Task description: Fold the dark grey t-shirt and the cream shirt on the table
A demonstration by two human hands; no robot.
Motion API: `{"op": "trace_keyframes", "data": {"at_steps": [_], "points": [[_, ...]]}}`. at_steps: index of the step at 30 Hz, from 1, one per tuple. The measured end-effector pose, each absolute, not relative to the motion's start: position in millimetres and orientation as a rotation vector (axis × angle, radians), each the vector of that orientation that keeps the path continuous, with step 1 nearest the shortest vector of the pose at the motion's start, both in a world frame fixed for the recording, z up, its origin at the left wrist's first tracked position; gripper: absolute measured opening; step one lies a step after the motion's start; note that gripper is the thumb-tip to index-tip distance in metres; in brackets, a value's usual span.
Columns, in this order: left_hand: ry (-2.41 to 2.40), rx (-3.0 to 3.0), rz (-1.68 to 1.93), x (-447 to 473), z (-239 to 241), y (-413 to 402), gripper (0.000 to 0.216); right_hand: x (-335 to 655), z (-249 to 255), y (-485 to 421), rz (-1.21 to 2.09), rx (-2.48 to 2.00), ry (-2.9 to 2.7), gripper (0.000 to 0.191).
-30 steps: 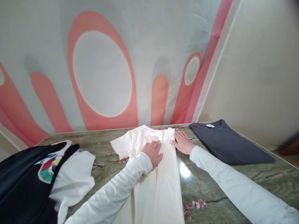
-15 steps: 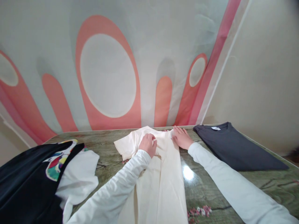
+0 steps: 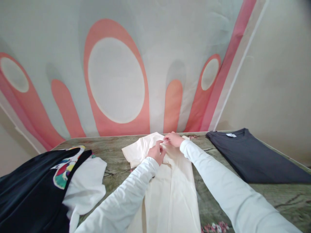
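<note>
One cream short-sleeved tee (image 3: 173, 200) lies lengthwise mid-table, neck end nr far edge of wood-look tabletop (image 3: 274, 200), lower part running out of frame at bottom; sleeve on L side spread outward. L hand (image 3: 156, 152) at upper chest, fingers curled, narrow gap thumb to fingertips; can't tell if cloth is pinched. R hand (image 3: 173, 139) just beside it, nr neckline, fingers bent twd L hand; can't tell if it grips cloth either. Both arms in long white sleeves (image 3: 121, 197). To R, well apart fr. tee: folded dk grey shirt (image 3: 257, 158), small white label (image 3: 230, 135) at collar, lettering too small to read, brand unclear. To L: black garment (image 3: 31, 194) w/ multicol. print (image 3: 63, 171), overlapping white cloth (image 3: 87, 181). Pink blossom motif (image 3: 215, 227) on tabletop, lower R of tee. Behind: grey backdrop (image 3: 194, 32) w/ coral shapes & pale ovals (image 3: 116, 81).
</note>
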State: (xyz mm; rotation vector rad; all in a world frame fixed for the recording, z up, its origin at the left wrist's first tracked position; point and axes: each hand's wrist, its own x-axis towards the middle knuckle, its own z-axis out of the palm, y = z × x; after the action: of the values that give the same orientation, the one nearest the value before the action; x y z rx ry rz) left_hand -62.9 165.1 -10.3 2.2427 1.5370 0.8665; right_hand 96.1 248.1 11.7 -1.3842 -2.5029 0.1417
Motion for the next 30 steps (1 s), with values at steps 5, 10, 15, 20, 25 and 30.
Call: {"op": "trace_keyframes", "data": {"at_steps": [5, 10, 15, 20, 25, 30], "points": [[1.486, 2.317, 0.841, -62.7, -8.9, 163.8, 0.047, 92.2, 1.9, 247.5, 0.19, -1.391, -2.448, 0.017], [1.483, 2.334, 0.839, -62.1, -10.0, 164.0, 0.05, 94.9, -7.1, 250.0, 0.212, -1.333, -2.363, 0.013], [1.502, 2.37, 0.722, -60.6, -9.2, 162.5, 0.039, 96.8, -17.3, 250.6, 0.196, -1.309, -2.217, 0.014], [1.56, 2.399, 0.541, -60.5, -4.3, 160.5, 0.026, 95.1, -24.2, 246.7, 0.128, -1.365, -2.19, 0.015], [1.599, 2.404, 0.442, -64.1, 3.6, 160.1, 0.029, 96.7, -17.6, 246.5, 0.024, -1.341, -2.031, 0.02], [1.627, 2.518, 0.367, -64.8, 18.0, 156.3, 0.023, 124.2, -10.7, 242.5, 0.088, -1.343, -1.757, 0.022]]}}
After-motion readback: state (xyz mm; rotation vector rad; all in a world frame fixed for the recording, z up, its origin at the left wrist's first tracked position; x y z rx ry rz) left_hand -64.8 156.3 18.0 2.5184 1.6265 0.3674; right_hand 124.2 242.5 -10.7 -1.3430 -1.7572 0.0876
